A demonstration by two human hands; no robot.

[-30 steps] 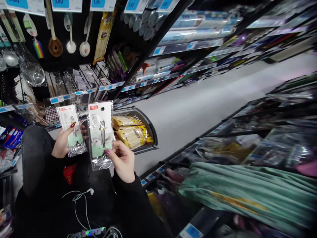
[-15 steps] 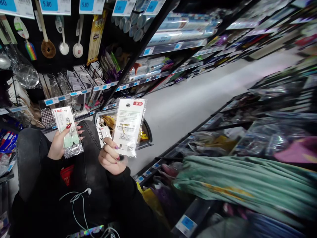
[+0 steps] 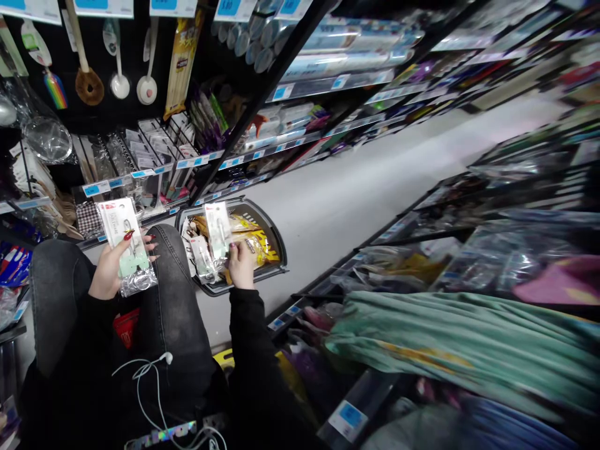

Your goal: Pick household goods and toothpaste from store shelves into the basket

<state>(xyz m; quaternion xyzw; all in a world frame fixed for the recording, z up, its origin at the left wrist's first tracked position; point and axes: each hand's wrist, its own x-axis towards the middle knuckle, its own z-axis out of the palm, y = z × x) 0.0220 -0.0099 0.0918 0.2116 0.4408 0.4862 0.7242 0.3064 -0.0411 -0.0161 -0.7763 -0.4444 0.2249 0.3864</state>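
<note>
Pinching a carded packet point(image 3: 134, 259) in front of the near shelf, the left hand point(image 3: 105, 272) lays its thumb across the printed front, while the other fingers reach behind and show past the far edge. This packet slants upright, a card in clear film with a shiny bulge at its lower end; more than one may be stacked there, which I cannot tell. It should be light, stiff along the card yet slick on the film, so a flat pinch at mid-card suits it better than a squeeze on the bulge, where the weight probably sits. Farther right, similar white packs point(image 3: 200, 251) lie in the left part of a dark basket point(image 3: 282, 247). Just above them, a second packet point(image 3: 218, 228) stands tilted over the basket, its lower right edge nipped by the right hand point(image 3: 242, 265), whose fingers are curled in; the thumb's exact place is hard to make out. Held by one side, it may swivel, so a grip nearer the middle would steady it. Rightmost, yellow packs point(image 3: 260, 244) lie in the basket, probably bulkier and crinkly.
</note>
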